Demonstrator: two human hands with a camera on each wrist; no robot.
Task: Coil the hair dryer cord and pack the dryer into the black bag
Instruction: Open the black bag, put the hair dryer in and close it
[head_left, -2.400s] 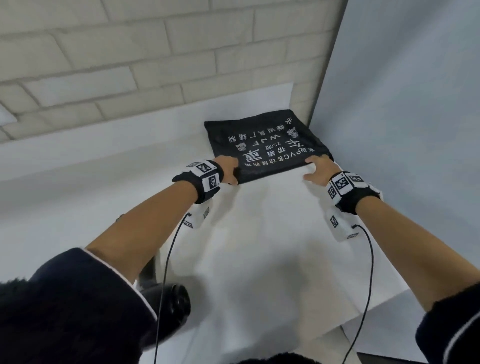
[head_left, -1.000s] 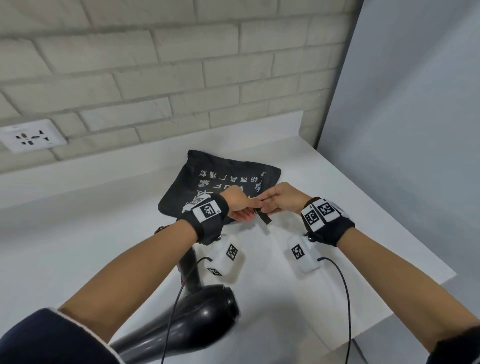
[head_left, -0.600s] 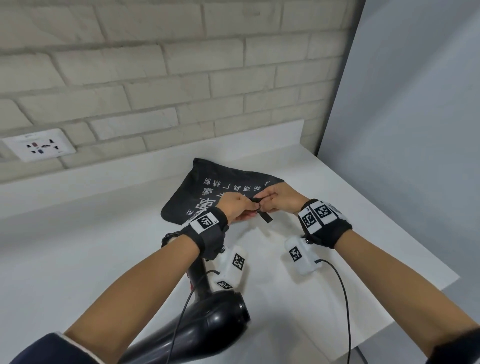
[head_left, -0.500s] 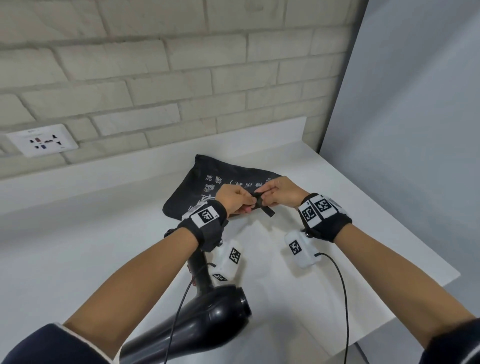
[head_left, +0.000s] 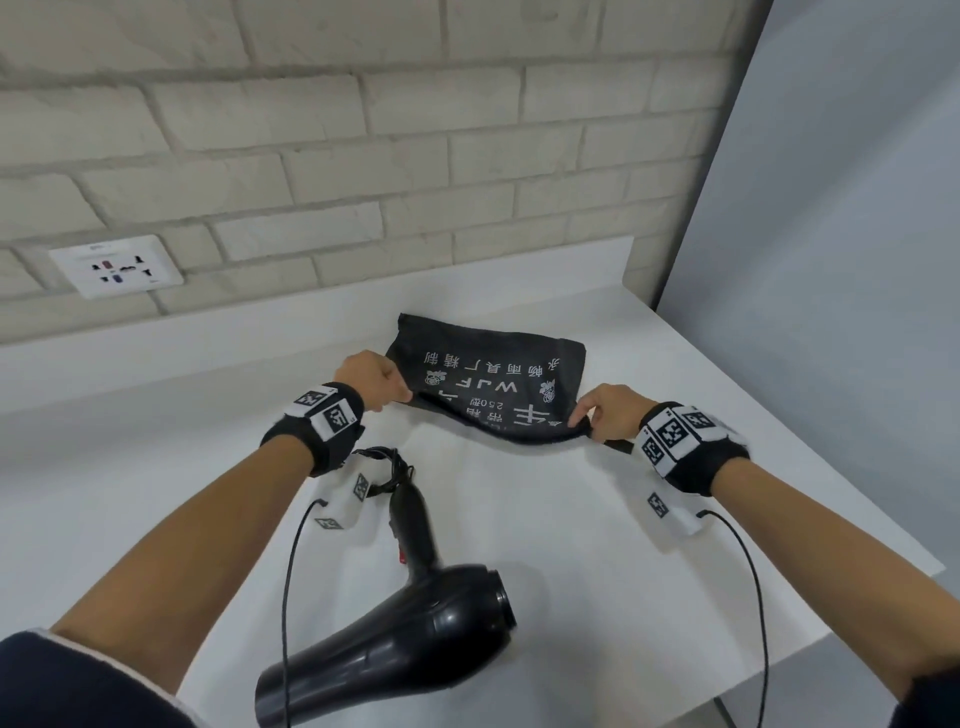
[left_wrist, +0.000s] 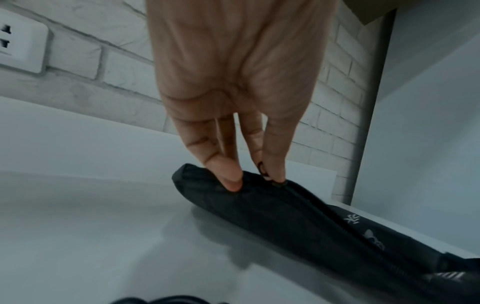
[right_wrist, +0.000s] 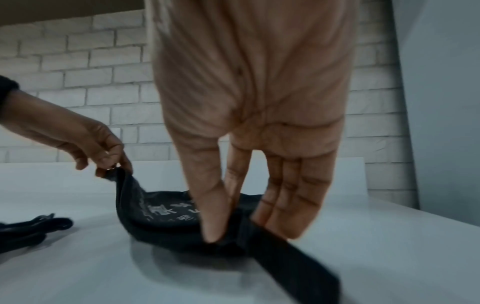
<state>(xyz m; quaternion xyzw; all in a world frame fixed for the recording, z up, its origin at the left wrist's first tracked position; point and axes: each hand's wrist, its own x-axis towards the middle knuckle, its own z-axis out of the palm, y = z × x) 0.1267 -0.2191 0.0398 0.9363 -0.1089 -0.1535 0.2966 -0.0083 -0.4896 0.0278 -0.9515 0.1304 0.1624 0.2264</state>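
1. Nearest to me, at about 6 o'clock on the white table (head_left: 649, 597), lies the black hair dryer (head_left: 395, 634). Nobody is holding it. Its handle points away toward 12 o'clock.
2. Just past the handle, near 11 o'clock, the cord (head_left: 387, 470) sits in a small bundle. It looks coiled already, but part of it is hidden by the left wrist, so I cannot be sure.
3. A bit farther on, the left hand (head_left: 371, 382) pinches the left end of the black bag (head_left: 488, 379) between thumb and fingertips.
4. Over at 2 o'clock, the right hand (head_left: 605, 413) pinches the right end of the bag, next to a black strap (right_wrist: 293, 259). Thumb and fingers are closed tight on the cloth.
5. The bag is stretched between the two hands. Its near edge is lifted a little off the table, and its far part lies flat.
6. Farthest off, at 12 o'clock, is the brick wall (head_left: 363, 130), with a wall socket (head_left: 117, 273) at 10 o'clock.
7. I think the job now is opening the bag's mouth. To do it well, hold only the top layer with one hand, so the two layers part. Make the mouth wide and turn it toward the dryer. Keep the strap out of the way.
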